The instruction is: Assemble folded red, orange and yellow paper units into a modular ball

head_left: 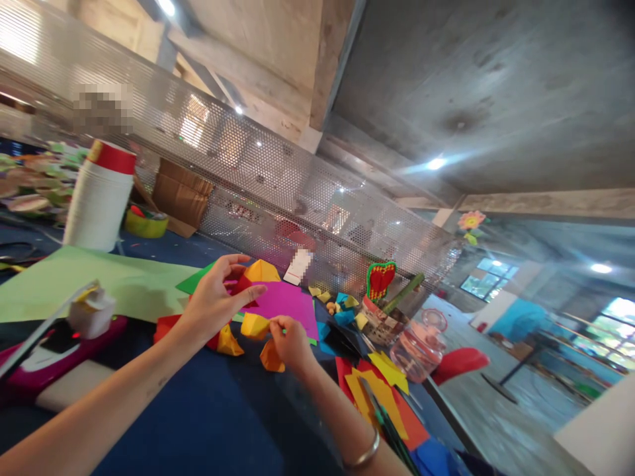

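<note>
My right hand (292, 342) pinches a small yellow folded paper piece (254, 326) between thumb and fingertips. To its left, my left hand (218, 301) hovers with thumb and fingers apart, nearest to a yellow-orange folded paper piece (262, 270) behind it. Under and beside the hands lies a purple paper sheet (290, 305). An orange folded piece (272, 357) sits just below my right hand, and another yellow-orange one (229, 342) rests close to my left wrist. Red paper is partly hidden by my left forearm.
A large light-green sheet (149, 284) and a magenta power strip (112, 327) are on the left, before a stack of white cups (99, 205). Coloured paper (391, 403), scissors and a pink clear jar (417, 350) are at right. A perforated metal screen (278, 178) stands behind.
</note>
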The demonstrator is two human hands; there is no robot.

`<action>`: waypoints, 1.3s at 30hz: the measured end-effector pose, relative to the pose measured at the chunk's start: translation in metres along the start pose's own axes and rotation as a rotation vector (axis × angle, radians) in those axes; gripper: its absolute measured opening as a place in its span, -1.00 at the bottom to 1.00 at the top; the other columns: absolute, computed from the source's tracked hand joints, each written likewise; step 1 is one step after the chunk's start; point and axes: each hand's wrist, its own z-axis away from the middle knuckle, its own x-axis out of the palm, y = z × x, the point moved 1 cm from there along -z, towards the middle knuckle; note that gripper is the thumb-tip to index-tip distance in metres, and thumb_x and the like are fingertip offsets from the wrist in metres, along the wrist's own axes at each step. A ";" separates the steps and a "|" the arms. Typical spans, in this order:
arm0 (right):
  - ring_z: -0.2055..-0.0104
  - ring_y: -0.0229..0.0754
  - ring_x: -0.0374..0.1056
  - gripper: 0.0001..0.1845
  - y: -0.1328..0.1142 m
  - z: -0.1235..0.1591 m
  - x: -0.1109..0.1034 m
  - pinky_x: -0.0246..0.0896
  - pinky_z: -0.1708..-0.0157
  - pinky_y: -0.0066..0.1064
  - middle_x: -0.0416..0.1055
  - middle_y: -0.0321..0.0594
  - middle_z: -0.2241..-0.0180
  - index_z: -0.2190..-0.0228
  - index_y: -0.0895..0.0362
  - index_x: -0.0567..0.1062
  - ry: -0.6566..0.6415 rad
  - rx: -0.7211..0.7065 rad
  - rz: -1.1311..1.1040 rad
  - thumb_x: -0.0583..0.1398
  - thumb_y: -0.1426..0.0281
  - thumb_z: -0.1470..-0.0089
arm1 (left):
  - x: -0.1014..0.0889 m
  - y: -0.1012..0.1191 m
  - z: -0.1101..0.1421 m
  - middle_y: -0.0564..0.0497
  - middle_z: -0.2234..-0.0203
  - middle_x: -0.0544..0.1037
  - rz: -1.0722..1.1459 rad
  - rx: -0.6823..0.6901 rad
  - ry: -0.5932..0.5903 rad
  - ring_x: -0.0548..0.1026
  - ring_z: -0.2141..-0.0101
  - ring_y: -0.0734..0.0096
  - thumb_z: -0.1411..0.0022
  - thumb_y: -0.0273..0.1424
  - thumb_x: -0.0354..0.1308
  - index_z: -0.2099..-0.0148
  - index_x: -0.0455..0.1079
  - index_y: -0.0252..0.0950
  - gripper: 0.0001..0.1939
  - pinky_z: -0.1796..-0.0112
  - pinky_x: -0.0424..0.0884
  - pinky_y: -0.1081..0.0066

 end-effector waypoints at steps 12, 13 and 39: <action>0.00 -0.08 0.46 -0.79 0.016 0.002 -0.003 0.34 -0.05 -0.05 0.53 -0.14 0.08 0.12 0.18 0.52 0.095 0.071 -0.158 0.20 0.32 -0.29 | -0.001 -0.009 -0.002 0.03 0.25 0.55 -0.208 0.163 0.053 0.53 0.18 0.18 0.12 -0.40 0.42 0.02 0.38 -0.19 -0.44 -0.01 0.35 0.11; -0.01 -0.08 0.45 -0.81 0.017 0.004 -0.004 0.33 -0.06 -0.06 0.53 -0.13 0.07 0.11 0.17 0.52 0.107 0.068 -0.159 0.20 0.37 -0.28 | -0.001 -0.009 -0.001 0.03 0.26 0.56 -0.222 0.175 0.052 0.53 0.18 0.17 0.12 -0.42 0.42 0.02 0.38 -0.18 -0.43 -0.01 0.34 0.12; 0.01 0.09 0.36 -0.85 -0.033 0.005 0.002 0.15 0.01 -0.13 0.56 -0.09 0.18 0.29 0.05 0.64 -0.043 -0.120 0.100 0.37 0.37 -0.01 | -0.010 -0.001 -0.007 0.05 0.30 0.54 -0.123 0.133 0.084 0.55 0.27 0.24 0.12 -0.39 0.46 0.02 0.37 -0.23 -0.42 0.17 0.46 0.22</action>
